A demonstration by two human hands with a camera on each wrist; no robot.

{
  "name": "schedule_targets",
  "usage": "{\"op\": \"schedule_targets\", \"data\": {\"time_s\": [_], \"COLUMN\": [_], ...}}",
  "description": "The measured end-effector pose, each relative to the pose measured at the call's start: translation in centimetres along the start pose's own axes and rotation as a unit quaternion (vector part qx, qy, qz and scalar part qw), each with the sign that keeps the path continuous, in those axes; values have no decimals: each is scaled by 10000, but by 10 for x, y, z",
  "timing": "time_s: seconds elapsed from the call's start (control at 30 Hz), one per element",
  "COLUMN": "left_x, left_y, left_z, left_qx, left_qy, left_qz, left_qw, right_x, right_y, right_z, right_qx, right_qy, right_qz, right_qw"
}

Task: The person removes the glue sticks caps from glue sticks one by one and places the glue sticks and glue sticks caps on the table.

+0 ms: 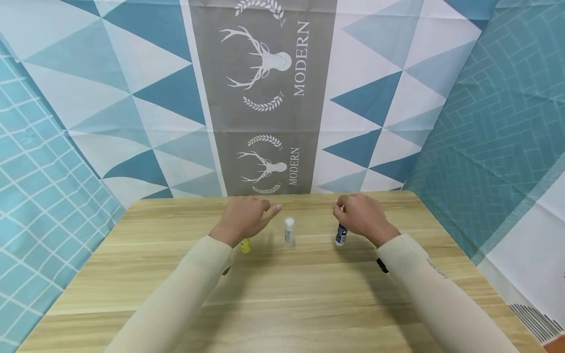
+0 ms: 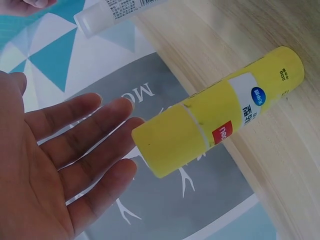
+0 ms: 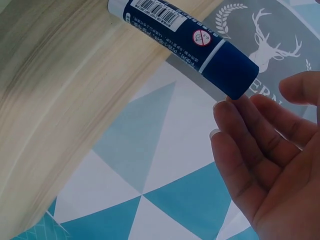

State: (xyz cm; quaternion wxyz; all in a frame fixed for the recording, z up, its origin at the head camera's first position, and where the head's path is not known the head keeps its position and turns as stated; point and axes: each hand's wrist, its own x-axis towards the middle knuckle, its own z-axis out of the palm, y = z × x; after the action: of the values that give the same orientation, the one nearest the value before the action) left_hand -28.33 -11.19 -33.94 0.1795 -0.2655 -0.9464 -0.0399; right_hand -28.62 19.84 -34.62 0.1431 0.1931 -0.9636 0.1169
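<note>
Left hand point(image 1: 247, 218) hovering by yellow stick point(image 2: 220, 112), right hand point(image 1: 362, 215) by blue stick point(image 3: 182, 40); both relaxed, gripping nothing. Likely pre-grasp, next calling for a pinch.

3 smooth plastic tubes point(image 2: 220, 111); wood-grain table point(image 1: 282, 294), perhaps laminate.

A wooden table point(image 1: 287, 299) with streaked, pale grain fills the lower centre of the head view. Behind it hangs a creased cloth point(image 1: 371, 98) of blue and white triangles; at upper centre its grey band point(image 1: 265, 120) carries white deer heads and "MODERN", turned sideways. White-lined blue cloth point(image 1: 26, 162) covers the left edge, teal brick-patterned cloth point(image 1: 499, 122) the upper right.
</note>
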Motion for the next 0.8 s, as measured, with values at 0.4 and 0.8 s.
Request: {"op": "schedule_targets", "data": {"time_s": [0.4, 0.8], "left_x": [-8, -16], "left_y": [7, 26], "left_z": [-3, -3], "left_qx": [-119, -144], "left_qy": [-195, 164], "left_qz": [-114, 34], "left_qw": [9997, 9998], "right_x": [-20, -39], "right_y": [3, 8], "right_z": [-5, -4], "right_qx": [-19, 23], "right_qy": [360, 450], "right_qz": [33, 153], "right_qw": [9993, 9989]}}
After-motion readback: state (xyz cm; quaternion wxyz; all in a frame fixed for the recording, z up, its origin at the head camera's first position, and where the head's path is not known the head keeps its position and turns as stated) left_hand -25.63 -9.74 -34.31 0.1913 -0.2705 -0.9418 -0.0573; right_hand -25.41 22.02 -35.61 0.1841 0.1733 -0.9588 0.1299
